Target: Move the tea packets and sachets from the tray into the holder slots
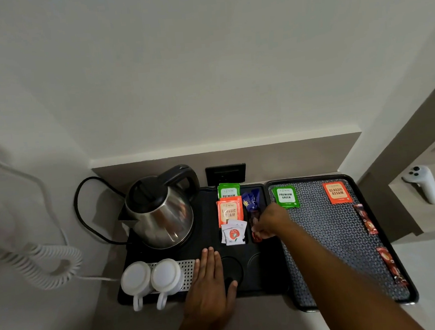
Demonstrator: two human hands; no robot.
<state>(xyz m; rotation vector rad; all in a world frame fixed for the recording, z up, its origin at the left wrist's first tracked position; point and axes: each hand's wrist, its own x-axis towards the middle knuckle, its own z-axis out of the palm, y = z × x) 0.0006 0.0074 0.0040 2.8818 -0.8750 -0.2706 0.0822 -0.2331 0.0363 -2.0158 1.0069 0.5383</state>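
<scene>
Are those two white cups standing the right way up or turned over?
Turned over. Both white cups show flat, closed bases facing up, no open mouths, and rest on the perforated drain rack with handles toward the person.

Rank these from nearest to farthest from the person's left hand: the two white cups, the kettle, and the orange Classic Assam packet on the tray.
From the left hand, flat on the black holder:
1. White cups, just to its left.
2. Kettle, behind it and to the left.
3. Orange Classic Assam packet, at the tray's far right corner.
</scene>
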